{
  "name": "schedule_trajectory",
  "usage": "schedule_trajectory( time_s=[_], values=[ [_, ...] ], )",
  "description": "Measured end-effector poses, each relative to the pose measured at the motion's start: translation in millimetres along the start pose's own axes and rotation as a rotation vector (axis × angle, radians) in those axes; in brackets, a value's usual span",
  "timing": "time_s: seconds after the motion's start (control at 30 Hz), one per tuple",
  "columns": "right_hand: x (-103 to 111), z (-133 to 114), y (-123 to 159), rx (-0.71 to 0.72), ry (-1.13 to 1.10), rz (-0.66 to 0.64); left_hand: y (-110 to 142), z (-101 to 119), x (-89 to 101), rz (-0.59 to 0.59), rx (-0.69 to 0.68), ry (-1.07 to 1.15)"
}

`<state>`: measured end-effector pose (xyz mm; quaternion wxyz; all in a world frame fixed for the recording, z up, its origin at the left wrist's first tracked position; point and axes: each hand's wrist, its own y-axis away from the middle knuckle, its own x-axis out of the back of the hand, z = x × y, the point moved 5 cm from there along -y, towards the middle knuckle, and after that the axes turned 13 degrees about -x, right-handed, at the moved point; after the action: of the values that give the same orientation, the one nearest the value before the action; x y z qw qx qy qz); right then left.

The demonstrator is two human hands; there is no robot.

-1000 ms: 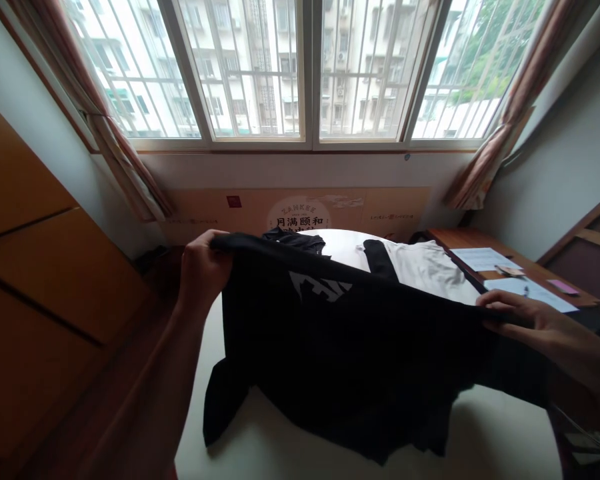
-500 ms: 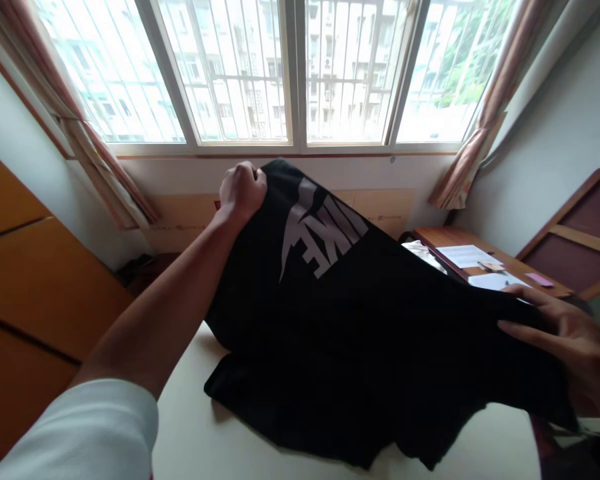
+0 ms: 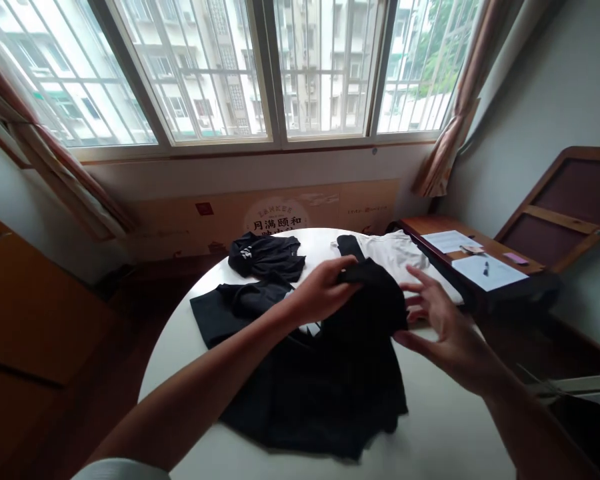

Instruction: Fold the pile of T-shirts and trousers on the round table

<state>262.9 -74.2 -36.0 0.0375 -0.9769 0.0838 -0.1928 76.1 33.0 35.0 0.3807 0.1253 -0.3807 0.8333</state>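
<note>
The black shirt (image 3: 320, 393) was on the round white worktop (image 3: 435, 413), spread from the middle toward six o'clock, with twelve o'clock straight ahead at the window (image 3: 270, 80). One part of it stood raised in a bunch just past the middle. By its look it was light, soft, limp cloth, not fragile and probably not slippery, so it would likely sag and crease wherever nothing held it up. The best hold seemed to be an edge or corner, pinched between thumb and fingers, and two holds well apart would probably keep it flatter than one.

The left hand (image 3: 325, 287) was closed on the top of the raised part, the cloth gripped in its fingers and hanging toward four o'clock. The right hand (image 3: 443, 327) was at three o'clock from the bunch, fingers spread and holding nothing that showed; whether the fingertips touched the cloth or stopped just beside it, I could not tell. The rest of the shirt lay below both hands toward six o'clock, with more dark cloth toward nine o'clock, its folds too dark to make out. A second dark shirt (image 3: 275, 257) lay near eleven o'clock, and a white shirt (image 3: 387, 250) near one o'clock, beyond the right hand
</note>
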Motion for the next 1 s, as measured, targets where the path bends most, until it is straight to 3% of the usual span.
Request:
schedule_trajectory(
  time_s=[0.07, 0.13, 0.2, 0.27, 0.4, 0.5, 0.67, 0.8, 0.9, 1.0],
  values=[
    [-19, 34, 20, -0.096, -0.009, -0.035, -2, 4, 21.5, 0.145, -0.019, -0.009],
    [-48, 60, 40, -0.201, -0.008, -0.167, -4, 10, 35.2, 0.224, -0.037, -0.013],
    [-71, 70, 55, -0.258, -0.041, -0.238, -3, 14, 44.0, 0.301, -0.046, -0.009],
    [-78, 67, 61, -0.273, -0.19, -0.197, 0, 16, 51.9, 0.388, -0.043, -0.016],
    [-54, 56, 63, -0.403, -0.679, -0.056, 20, 21, 75.3, 0.6, -0.016, -0.115],
    [-31, 51, 64, -0.523, -0.796, -0.147, 48, 28, 93.8, 0.73, 0.017, -0.261],
    [1, 57, 71, -0.511, -0.501, -0.425, 96, 43, 115.2, 0.84, 0.123, -0.479],
    [-5, 74, 89, -0.442, -0.122, -0.597, 126, 58, 133.1, 0.965, 0.157, -0.652],
    [-14, 85, 94, -0.454, -0.115, -0.463, 148, 67, 141.8, 0.997, 0.215, -0.722],
    [-8, 88, 93, -0.532, -0.356, -0.247, 176, 78, 146.1, 1.027, 0.294, -0.788]
  ],
)
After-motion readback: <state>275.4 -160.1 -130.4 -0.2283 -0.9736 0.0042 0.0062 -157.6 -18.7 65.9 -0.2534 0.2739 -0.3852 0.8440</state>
